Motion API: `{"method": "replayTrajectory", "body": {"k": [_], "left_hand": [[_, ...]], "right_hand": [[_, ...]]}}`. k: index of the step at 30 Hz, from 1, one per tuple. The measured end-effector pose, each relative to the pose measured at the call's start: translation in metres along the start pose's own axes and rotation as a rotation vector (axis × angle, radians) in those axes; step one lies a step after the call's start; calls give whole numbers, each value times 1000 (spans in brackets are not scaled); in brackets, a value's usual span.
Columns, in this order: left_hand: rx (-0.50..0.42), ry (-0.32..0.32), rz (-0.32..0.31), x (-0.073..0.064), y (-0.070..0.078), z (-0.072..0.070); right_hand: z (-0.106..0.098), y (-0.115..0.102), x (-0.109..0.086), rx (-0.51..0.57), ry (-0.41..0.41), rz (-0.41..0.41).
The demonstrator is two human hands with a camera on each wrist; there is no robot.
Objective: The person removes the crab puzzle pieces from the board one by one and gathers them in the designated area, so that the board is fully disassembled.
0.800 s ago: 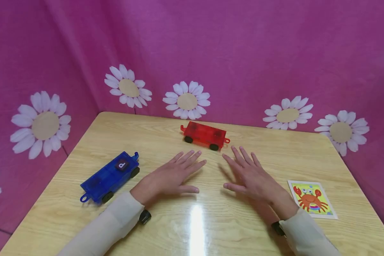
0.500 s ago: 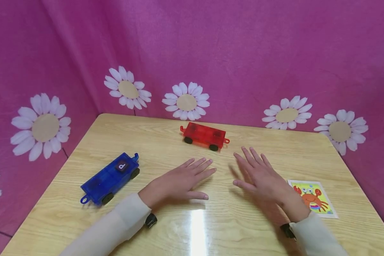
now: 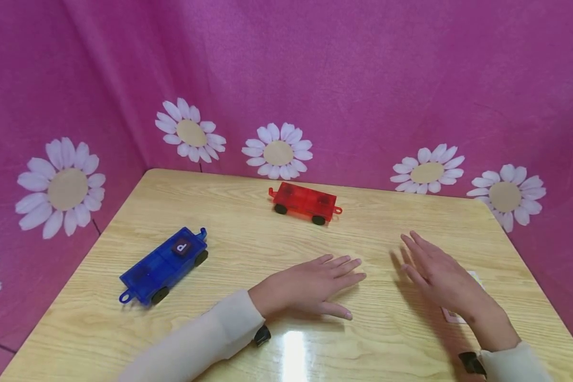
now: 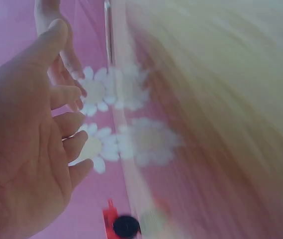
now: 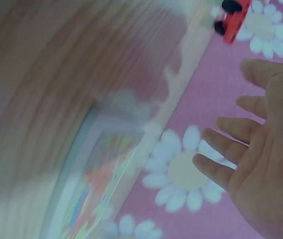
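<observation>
My left hand (image 3: 315, 286) hovers over the middle of the table with its fingers spread and nothing in them. To its right, my right hand (image 3: 441, 276) is held over the crab picture card (image 3: 453, 317), hiding most of it in the head view; its fingers are extended and hold nothing. The card (image 5: 94, 194) shows below that hand in the right wrist view. A red toy train car (image 3: 305, 201) with black wheels stands at the back of the table. On the left is a blue toy train car (image 3: 157, 270) carrying a small dark letter tile (image 3: 182, 246).
The wooden table (image 3: 210, 201) is bordered by a pink curtain (image 3: 344, 79) with white daisies, close behind its back edge and along the left. Each wrist wears a black band, partly under its light sleeve (image 3: 210, 334).
Both hands have moved to the right and a little toward me. My right hand now covers most of the crab card. Both train cars have stayed in place.
</observation>
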State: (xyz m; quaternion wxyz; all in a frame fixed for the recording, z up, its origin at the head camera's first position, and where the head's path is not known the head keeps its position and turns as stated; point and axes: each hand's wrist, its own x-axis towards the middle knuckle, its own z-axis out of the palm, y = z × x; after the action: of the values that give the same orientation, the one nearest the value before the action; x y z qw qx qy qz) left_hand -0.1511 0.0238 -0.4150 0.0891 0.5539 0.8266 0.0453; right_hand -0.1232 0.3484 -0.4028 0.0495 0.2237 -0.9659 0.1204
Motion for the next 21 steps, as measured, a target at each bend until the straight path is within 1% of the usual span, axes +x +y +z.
{"method": "replayTrajectory", "body": {"k": [3, 5, 10, 14, 21], "left_hand": [[26, -20, 10, 13, 11, -1], [32, -43, 15, 22, 17, 1], [48, -105, 42, 38, 35, 7], [82, -118, 49, 50, 46, 8], [146, -146, 43, 78, 60, 13]], "right_hand": [[-5, 11, -10, -9, 5, 51], [-9, 18, -17, -4, -3, 82], [-12, 34, -33, 6, 6, 103], [-16, 45, -37, 33, 4, 117], [-16, 65, -45, 58, -44, 200]]}}
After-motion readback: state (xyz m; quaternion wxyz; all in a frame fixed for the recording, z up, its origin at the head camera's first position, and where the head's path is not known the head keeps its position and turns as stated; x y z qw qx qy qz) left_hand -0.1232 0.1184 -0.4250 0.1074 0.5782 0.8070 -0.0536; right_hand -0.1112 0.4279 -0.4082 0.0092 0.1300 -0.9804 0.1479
